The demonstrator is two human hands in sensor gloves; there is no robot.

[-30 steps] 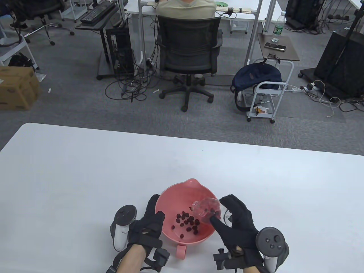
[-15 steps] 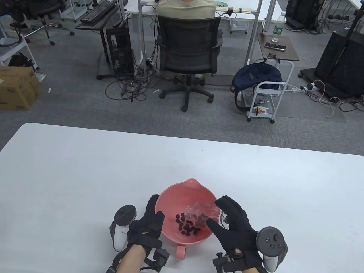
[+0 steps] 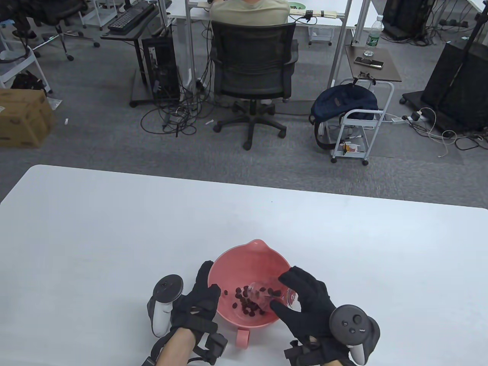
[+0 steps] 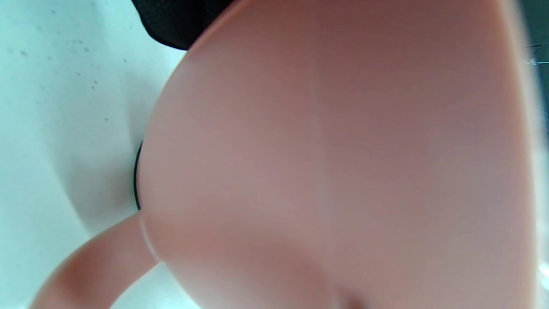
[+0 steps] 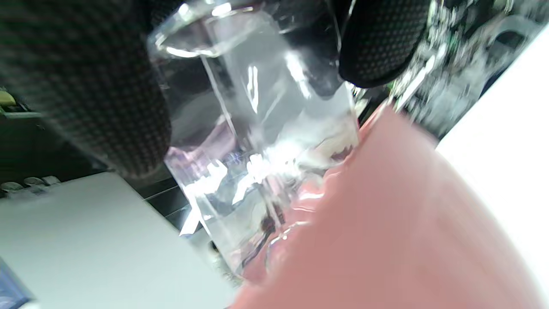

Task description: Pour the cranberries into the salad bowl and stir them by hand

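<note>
A pink salad bowl (image 3: 244, 259) with a spout and a handle stands near the table's front edge; its outer wall (image 4: 343, 150) fills the left wrist view. Dark cranberries (image 3: 244, 303) lie in a heap on its bottom. My right hand (image 3: 305, 301) grips a clear glass jar (image 3: 267, 295), tipped mouth-down over the bowl; in the right wrist view the jar (image 5: 257, 128) sits between gloved fingers (image 5: 85, 86) above the bowl's rim (image 5: 386, 214). My left hand (image 3: 204, 293) holds the bowl's left side, fingers against the wall.
The white table (image 3: 114, 228) stretches wide on both sides of the bowl and beyond it. Behind the table a person sits in an office chair (image 3: 251, 68), with a rolling cart (image 3: 358, 122) to the right.
My right hand has moved left and down with the jar, tipping it steeper into the bowl. More cranberries have dropped out. The left hand and the bowl have stayed still.
</note>
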